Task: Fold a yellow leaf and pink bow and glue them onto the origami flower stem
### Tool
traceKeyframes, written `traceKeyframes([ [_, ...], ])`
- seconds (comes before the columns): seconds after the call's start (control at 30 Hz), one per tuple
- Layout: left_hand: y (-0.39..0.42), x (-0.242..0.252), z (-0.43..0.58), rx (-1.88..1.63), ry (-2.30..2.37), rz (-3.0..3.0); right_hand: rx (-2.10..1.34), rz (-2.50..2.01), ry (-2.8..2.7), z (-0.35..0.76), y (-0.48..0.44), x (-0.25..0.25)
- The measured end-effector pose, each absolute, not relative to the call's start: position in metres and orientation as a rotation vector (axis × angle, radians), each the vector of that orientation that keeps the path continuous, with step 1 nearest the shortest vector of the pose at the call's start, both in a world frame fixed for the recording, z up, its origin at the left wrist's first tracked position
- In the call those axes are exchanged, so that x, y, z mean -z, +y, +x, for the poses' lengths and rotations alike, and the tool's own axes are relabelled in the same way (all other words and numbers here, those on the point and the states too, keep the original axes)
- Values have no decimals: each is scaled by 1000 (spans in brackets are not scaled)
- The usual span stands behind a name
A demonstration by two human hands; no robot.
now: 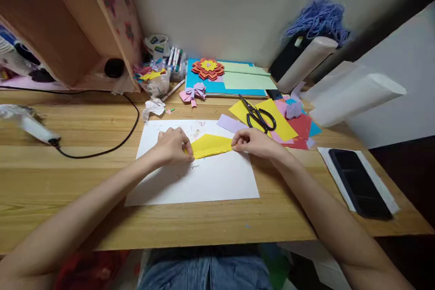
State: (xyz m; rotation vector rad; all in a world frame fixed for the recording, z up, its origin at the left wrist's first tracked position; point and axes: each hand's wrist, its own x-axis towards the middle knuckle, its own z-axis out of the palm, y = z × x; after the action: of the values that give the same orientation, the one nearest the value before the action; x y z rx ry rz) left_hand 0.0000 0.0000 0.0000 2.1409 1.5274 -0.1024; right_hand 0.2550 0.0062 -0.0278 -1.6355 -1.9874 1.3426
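Presently, the two hands are set apart, with one yellow paper piece [212, 145] spanning the gap between them. The left hand [175, 145] is closed on the left end, thumb against fingers; the right hand [249, 140] pinches the right end at the fingertips. Beneath both hands, a white sheet [204, 186] lies flat on the wooden table [68, 199]. Just beyond the right hand, a lilac paper strip [231, 123] lies beside black scissors [255, 115], which rest on yellow sheets [285, 122]. Red paper [301, 129] is located to the right of these. Farther forward, between the hands, are a pink paper bow [193, 94] and a layered paper flower [208, 69]. Well to the right of the right hand: one black phone [360, 183]. Left of the left hand: one black cable [102, 155], curved across the table.
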Motion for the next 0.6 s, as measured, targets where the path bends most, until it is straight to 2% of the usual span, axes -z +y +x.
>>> traceKeyframes([
  [0.17, 0, -2, 2, 105, 1538, 2131, -1261, -1559, -2017, 258, 8, 21],
  [0.43, -2, 2, 0, 67, 1540, 2144, -495, -823, -2448, 223, -19, 15],
  [0.6, -2, 0, -1, 72, 1524, 2137, -33, -711, -2633, 216, -22, 34],
])
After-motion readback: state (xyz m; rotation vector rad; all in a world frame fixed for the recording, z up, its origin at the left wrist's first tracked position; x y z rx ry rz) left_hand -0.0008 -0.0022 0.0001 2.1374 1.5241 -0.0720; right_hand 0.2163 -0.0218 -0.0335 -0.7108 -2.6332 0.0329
